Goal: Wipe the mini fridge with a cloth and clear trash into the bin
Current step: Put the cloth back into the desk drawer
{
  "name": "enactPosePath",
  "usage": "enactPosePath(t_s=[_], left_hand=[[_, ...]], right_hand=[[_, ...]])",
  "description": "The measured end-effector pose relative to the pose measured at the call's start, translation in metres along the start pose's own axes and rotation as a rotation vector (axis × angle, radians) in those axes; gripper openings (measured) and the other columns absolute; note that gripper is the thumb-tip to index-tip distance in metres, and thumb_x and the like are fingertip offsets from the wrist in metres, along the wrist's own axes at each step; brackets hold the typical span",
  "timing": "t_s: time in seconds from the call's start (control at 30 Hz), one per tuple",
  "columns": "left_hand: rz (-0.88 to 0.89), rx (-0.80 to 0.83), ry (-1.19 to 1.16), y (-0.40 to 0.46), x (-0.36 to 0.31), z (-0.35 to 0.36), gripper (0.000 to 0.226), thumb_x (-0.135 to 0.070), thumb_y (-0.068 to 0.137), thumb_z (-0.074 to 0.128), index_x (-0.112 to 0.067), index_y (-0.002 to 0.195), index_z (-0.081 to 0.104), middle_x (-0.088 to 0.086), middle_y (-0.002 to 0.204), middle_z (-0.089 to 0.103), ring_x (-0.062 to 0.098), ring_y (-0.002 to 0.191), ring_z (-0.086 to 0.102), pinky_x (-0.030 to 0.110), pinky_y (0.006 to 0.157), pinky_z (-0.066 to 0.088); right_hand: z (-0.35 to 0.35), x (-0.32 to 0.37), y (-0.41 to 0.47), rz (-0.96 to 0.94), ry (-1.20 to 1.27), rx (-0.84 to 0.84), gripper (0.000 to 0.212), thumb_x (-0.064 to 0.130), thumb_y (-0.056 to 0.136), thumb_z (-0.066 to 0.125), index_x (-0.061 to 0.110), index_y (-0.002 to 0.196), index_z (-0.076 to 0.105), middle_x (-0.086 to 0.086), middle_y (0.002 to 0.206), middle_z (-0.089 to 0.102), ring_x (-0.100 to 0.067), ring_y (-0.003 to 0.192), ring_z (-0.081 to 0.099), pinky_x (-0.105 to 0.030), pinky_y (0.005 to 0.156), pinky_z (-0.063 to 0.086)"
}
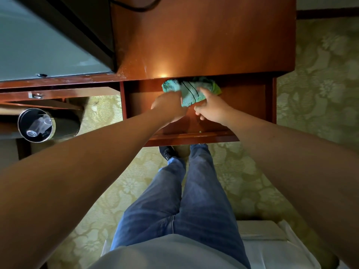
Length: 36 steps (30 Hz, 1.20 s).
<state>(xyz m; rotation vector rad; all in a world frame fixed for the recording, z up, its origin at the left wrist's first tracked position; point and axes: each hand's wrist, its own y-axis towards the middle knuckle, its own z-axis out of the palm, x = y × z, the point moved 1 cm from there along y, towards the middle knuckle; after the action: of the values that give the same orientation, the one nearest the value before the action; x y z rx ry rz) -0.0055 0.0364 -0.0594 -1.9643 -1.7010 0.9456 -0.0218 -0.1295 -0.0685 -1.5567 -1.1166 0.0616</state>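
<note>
A light green cloth (191,90) with dark stripes lies bunched at the back of an open wooden drawer (248,101), partly tucked under the desk top. My left hand (169,105) grips its left edge. My right hand (210,107) pinches its right side, thumb on the cloth. The mini fridge (38,39), grey-topped with a dark side, stands on the desk at the upper left. A round metal bin (36,125) sits on the floor at the left with clear plastic trash (38,125) inside.
The reddish wooden desk top (204,35) spans the upper middle. Patterned green carpet (320,84) covers the floor. My legs in jeans stand right before the drawer. A white padded seat (272,249) is at the lower right. A cable runs over the desk's far edge.
</note>
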Motion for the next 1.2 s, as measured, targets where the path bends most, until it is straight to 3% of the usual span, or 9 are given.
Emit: enactPosePath(t_s=[0.1,0.17,0.23,0.33,0.57,0.73,0.9,1.07,1.2], left_hand=[[-0.081,0.496,-0.228,-0.012,-0.007,0.014,0.029,-0.033,0.098,0.061,-0.008,0.102,0.075,0.006,0.102,0.078,0.017,0.087,0.073,0.030,0.081,0.061],[-0.113,0.674,-0.294,-0.016,-0.010,0.018,0.030,-0.031,0.101,0.059,-0.006,0.109,0.074,0.005,0.112,0.076,0.016,0.093,0.070,0.030,0.091,0.059],[-0.100,0.702,-0.284,-0.018,-0.012,0.014,0.029,-0.030,0.101,0.058,-0.009,0.113,0.074,0.002,0.119,0.073,0.016,0.101,0.067,0.029,0.097,0.057],[-0.081,0.766,-0.252,-0.021,-0.014,0.009,0.028,-0.024,0.103,0.057,-0.008,0.122,0.070,0.004,0.121,0.073,0.017,0.110,0.068,0.028,0.099,0.055],[-0.122,0.979,-0.226,-0.035,-0.017,0.010,0.045,-0.034,0.105,0.055,-0.016,0.147,0.050,0.003,0.150,0.054,0.016,0.136,0.051,0.031,0.114,0.043],[-0.083,0.950,-0.208,-0.028,-0.017,-0.006,0.056,-0.038,0.104,0.056,-0.016,0.154,0.041,0.001,0.161,0.039,0.013,0.148,0.036,0.032,0.118,0.037],[-0.025,0.784,-0.209,-0.019,-0.013,-0.033,0.059,-0.045,0.100,0.061,-0.024,0.153,0.045,-0.003,0.161,0.039,0.014,0.147,0.036,0.029,0.111,0.041],[0.038,0.636,-0.073,-0.016,-0.019,-0.047,0.062,-0.053,0.098,0.057,-0.028,0.153,0.042,-0.003,0.160,0.038,0.022,0.145,0.038,0.038,0.111,0.038],[0.085,0.491,-0.001,-0.011,-0.020,-0.049,0.077,-0.060,0.094,0.057,-0.031,0.160,0.029,0.000,0.171,0.007,0.027,0.153,0.024,0.047,0.122,0.027]], right_hand=[[-0.004,-0.004,-0.013,0.167,-0.035,0.217,0.025,0.019,0.100,0.058,0.003,0.119,0.061,-0.012,0.089,0.077,-0.016,0.061,0.068,-0.025,0.053,0.052],[-0.002,-0.005,-0.024,0.352,-0.101,0.479,0.030,0.029,0.102,0.057,0.002,0.113,0.066,-0.015,0.099,0.077,-0.019,0.078,0.074,-0.027,0.070,0.058],[0.001,-0.007,-0.028,0.420,-0.193,0.638,0.035,0.035,0.102,0.055,0.006,0.116,0.067,-0.013,0.113,0.074,-0.021,0.098,0.073,-0.032,0.091,0.057],[0.004,-0.009,-0.029,0.460,-0.261,0.673,0.038,0.036,0.102,0.054,0.010,0.128,0.064,-0.011,0.129,0.067,-0.024,0.122,0.061,-0.036,0.107,0.047],[0.006,-0.004,-0.030,0.506,-0.289,0.658,0.046,0.018,0.103,0.053,0.003,0.147,0.045,-0.014,0.151,0.048,-0.027,0.145,0.037,-0.037,0.115,0.039],[-0.004,0.012,-0.025,0.456,-0.316,0.609,0.051,0.019,0.104,0.052,0.005,0.151,0.038,-0.013,0.151,0.047,-0.026,0.144,0.037,-0.037,0.113,0.042],[-0.028,0.039,-0.020,0.320,-0.414,0.506,0.051,0.024,0.100,0.057,0.008,0.147,0.045,-0.014,0.152,0.047,-0.031,0.144,0.038,-0.039,0.114,0.041],[-0.041,0.057,-0.013,0.178,-0.585,0.308,0.058,0.037,0.091,0.059,0.016,0.144,0.050,-0.007,0.141,0.056,-0.027,0.119,0.059,-0.043,0.102,0.050],[-0.044,0.063,-0.009,0.109,-0.599,0.219,0.049,0.027,0.091,0.052,0.014,0.138,0.054,-0.010,0.136,0.059,-0.028,0.119,0.060,-0.038,0.099,0.051]])
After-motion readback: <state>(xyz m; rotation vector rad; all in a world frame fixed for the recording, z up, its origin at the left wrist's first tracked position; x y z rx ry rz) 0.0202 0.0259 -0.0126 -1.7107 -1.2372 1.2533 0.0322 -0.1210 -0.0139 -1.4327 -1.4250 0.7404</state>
